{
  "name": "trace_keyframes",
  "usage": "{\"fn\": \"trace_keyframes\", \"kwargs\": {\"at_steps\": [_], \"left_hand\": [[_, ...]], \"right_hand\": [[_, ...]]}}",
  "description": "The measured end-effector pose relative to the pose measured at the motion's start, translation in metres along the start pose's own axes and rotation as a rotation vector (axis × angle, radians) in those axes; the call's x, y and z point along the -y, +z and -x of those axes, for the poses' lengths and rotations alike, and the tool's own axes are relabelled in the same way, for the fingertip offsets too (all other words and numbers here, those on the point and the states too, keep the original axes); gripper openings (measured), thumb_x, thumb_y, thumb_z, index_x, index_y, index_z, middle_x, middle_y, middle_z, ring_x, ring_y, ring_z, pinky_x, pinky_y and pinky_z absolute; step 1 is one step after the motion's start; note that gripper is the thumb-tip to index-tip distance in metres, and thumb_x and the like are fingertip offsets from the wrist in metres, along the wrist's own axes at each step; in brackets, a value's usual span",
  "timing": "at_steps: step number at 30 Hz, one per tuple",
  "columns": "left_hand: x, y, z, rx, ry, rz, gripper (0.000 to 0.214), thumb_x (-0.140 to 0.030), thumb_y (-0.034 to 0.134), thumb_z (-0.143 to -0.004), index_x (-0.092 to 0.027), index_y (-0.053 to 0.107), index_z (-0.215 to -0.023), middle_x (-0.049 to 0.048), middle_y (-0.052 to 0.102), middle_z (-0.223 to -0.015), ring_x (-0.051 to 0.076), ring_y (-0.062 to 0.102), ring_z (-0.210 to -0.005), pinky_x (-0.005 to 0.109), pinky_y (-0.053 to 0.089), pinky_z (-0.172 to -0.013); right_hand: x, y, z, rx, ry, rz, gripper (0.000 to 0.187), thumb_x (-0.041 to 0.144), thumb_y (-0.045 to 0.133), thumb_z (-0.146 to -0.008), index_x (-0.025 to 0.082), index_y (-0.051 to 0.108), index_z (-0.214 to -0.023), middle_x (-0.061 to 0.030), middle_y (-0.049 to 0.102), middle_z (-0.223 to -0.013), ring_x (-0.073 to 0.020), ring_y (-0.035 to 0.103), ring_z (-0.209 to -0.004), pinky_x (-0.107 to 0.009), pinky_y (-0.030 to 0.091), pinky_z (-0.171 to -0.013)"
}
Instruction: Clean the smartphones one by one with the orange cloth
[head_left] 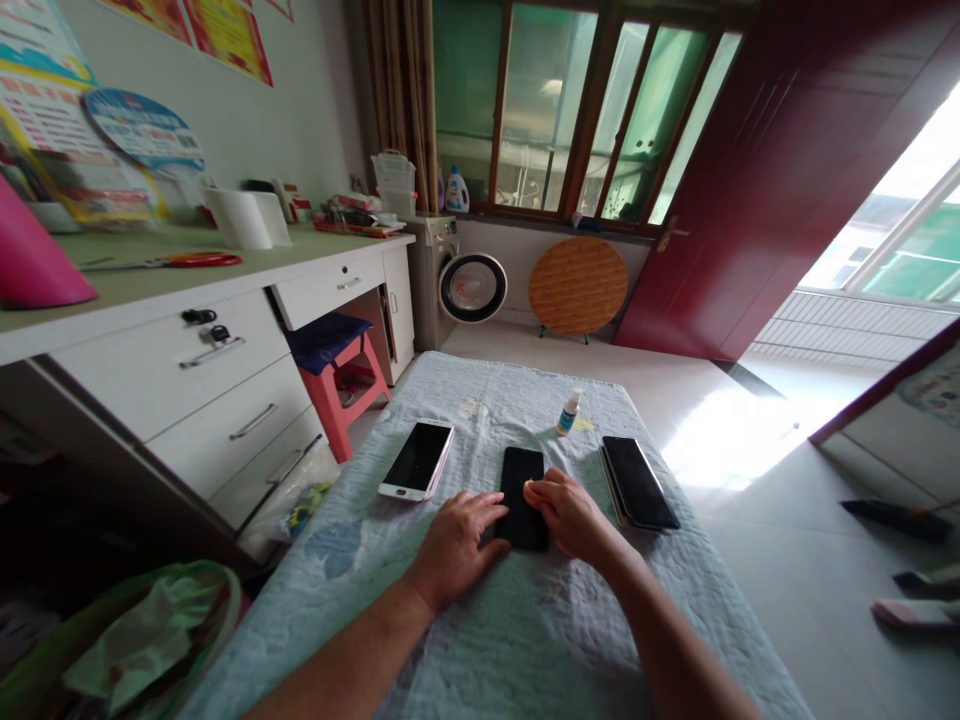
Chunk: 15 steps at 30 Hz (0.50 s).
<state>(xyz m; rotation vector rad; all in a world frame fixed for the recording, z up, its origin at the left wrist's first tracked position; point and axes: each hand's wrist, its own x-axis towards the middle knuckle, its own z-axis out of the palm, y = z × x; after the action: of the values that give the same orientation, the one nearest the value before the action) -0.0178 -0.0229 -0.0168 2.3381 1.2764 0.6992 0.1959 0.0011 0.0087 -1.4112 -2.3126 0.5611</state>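
A black phone (523,480) lies screen up in the middle of a table covered by a pale blue quilted cloth (480,620). My left hand (459,545) rests with its fingers spread against the phone's left edge and lower end. My right hand (566,512) is curled at the phone's right edge, its fingers pinched on a small pale orange thing (531,491) that presses on the screen. A white-framed phone (418,459) lies to the left. A dark phone (638,481) lies to the right.
A small spray bottle (568,412) stands on the cloth behind the phones. A white desk with drawers (187,340) runs along the left, with a red stool (339,375) under it. A green bag (142,640) sits at lower left. Bare floor lies to the right.
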Motion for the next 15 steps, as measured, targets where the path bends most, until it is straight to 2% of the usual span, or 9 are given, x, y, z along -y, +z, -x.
{"fn": "trace_keyframes", "kwargs": {"at_steps": [6,15], "left_hand": [[0.002,0.001,0.000,-0.011,0.010,0.004,0.035,-0.032,0.072,-0.082,-0.021,0.068,-0.115,0.0075,0.063,-0.130,0.029,0.059,-0.115,0.046,0.045,-0.101],[0.002,0.002,0.000,-0.016,0.007,0.009,0.034,-0.033,0.072,-0.081,-0.023,0.069,-0.114,0.0074,0.064,-0.129,0.029,0.059,-0.115,0.047,0.044,-0.101]], "right_hand": [[-0.009,0.011,-0.007,-0.121,0.057,0.108,0.022,0.009,0.041,-0.091,0.018,0.055,-0.075,-0.0019,0.048,-0.080,-0.0149,0.045,-0.077,-0.027,0.034,-0.074],[-0.012,0.014,-0.021,-0.125,0.183,0.274,0.024,0.011,0.039,-0.093,0.017,0.059,-0.081,-0.0053,0.051,-0.086,-0.0166,0.044,-0.079,-0.027,0.032,-0.072]]}}
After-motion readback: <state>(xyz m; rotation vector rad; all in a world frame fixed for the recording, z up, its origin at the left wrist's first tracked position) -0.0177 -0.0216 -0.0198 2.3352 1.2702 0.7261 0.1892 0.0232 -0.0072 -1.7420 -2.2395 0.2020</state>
